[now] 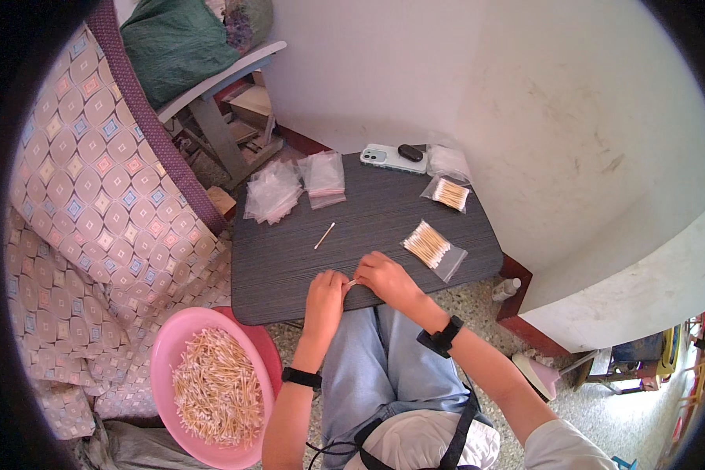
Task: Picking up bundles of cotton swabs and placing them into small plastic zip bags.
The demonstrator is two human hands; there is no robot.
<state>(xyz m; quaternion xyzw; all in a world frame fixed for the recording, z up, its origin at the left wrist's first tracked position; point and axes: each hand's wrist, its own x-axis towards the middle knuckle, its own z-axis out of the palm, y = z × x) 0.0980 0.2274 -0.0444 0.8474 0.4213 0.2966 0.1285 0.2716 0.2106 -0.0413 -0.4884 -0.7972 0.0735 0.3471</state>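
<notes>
Close to the table's front edge, my left hand (326,296) and my right hand (387,279) meet with fingers pinched. Between their fingertips shows a short bit of a cotton swab (352,283); the fingers hide most of it, and I cannot tell whether there is more than one. A single cotton swab (325,236) lies on the table beyond my left hand. To the right of my right hand, a clear bag of cotton swabs (428,245) lies flat. Farther back is another filled bag of cotton swabs (450,194).
The dark table (384,215) carries loose clear bags (272,192) and a stack of bags (322,178) at its far left. A phone (384,157) with a black case (410,153) on it lies at the back. A pink basin (164,364) full of swabs stands at lower left.
</notes>
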